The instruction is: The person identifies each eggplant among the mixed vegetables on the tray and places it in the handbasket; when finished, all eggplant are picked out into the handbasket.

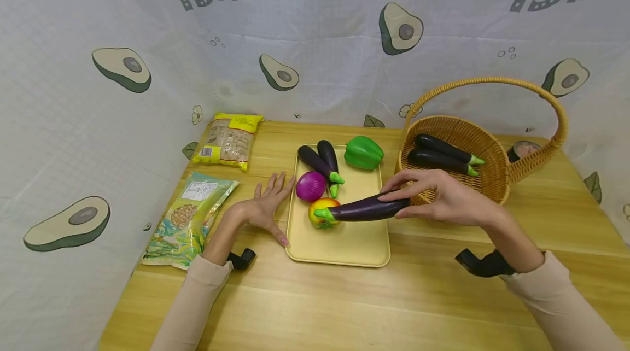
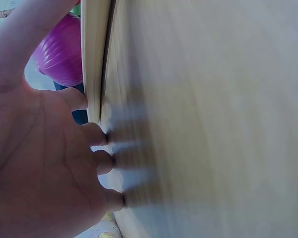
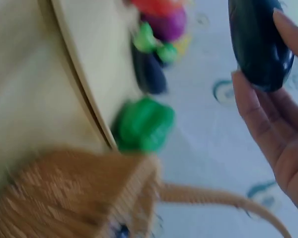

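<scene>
While right hand [image 1: 443, 198] pinches eggplant [image 1: 366, 210], left hand [image 1: 261, 209] lies spread

Eggplant held above yellow tray [image 1: 344, 247], stem [image 1: 323, 214] leftward; right thumb and fingers round its blunt end, near wicker basket [image 1: 497, 170]. Left fingers splayed, touching tray's left rim, gripping nothing

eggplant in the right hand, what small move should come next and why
Probably lower the eggplant onto the bare front part of the tray: the right hand grips its blunt end, in the head view most of its length lies over the tray, and the left hand is spread at the tray's left edge, perhaps ready to steady it.
</scene>
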Motion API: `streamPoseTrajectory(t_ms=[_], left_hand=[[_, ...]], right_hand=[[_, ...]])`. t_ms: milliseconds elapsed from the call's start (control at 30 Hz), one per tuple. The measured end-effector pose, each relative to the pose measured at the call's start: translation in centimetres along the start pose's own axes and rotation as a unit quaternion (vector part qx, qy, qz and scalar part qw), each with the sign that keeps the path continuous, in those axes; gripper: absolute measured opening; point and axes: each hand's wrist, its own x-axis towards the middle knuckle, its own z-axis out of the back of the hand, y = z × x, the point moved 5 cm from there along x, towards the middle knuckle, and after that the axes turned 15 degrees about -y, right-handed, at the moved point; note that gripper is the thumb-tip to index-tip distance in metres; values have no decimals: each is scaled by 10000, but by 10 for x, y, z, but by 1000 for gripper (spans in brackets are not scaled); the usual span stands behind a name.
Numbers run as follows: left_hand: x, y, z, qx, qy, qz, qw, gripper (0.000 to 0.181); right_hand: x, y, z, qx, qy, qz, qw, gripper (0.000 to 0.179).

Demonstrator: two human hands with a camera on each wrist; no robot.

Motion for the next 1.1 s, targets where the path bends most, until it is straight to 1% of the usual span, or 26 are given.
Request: streamPoseTrajectory(t_ms=[100, 200, 267, 400, 500, 633, 733, 833, 967, 1100], left_hand=[[0, 0, -1, -16, 24, 16, 10000, 153], [0, 1, -1, -26, 30, 26, 10000, 153], [0, 1, -1, -27, 29, 24, 10000, 153], [0, 1, -1, -12, 30, 21, 10000, 153], [0, 1, -1, 4, 26, 14, 10000, 152], [0, 1, 0, 1, 24, 9, 10000, 152], [0, 1, 0, -14, 39, 28, 10000, 153], [0, 1, 0, -16, 43, 28, 10000, 152], [1, 0, 0, -6, 34, 4, 10000, 152], [0, 0, 0, 8, 26, 5, 10000, 152]], right_hand=[[2, 0, 24, -176, -98, 126, 9997, 47], [2, -4, 45, -350, -229, 81, 9991, 50], [1, -8, 58, -483, -333, -39, 9983, 51], [-4, -21, 75, -570, -499, -483, 9960, 45], [-9, -35, 83, -572, -635, -959, 9917, 39], [-17, -57, 94, -637, -847, -1591, 9815, 33], [-23, -76, 102, -626, -968, -1951, 9740, 34], [-29, -92, 111, -605, -1074, -2216, 9673, 34], [-38, -110, 121, -753, -1083, -2658, 9550, 37], [-45, -121, 129, -886, -907, -3124, 9414, 42]])
